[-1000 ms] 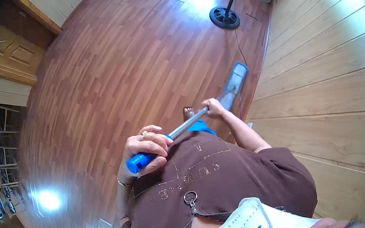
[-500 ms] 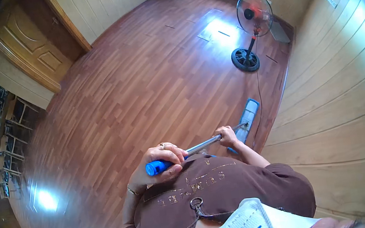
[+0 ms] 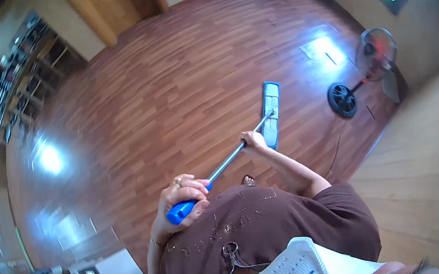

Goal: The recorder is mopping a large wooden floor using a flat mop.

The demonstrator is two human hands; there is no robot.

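Mid-frame, the mop [image 3: 227, 161] was clasped at its blue end [image 3: 179, 214] by the left grip [image 3: 184, 196], lower down by the right grip [image 3: 254, 141]! By a wide rightward swing, the cord [image 3: 338, 153] could be snagged, the fan [image 3: 342, 99] at frame right toppled.

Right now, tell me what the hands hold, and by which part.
A flat mop: the left hand grips the blue handle at its top end, the right hand the metal pole farther down.

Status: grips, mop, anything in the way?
Left grip around blue cylindrical handle; right grip around silver metal pole. Rectangular blue-edged mop head on brown plank floor. Black-and-red fan rightward, apart.
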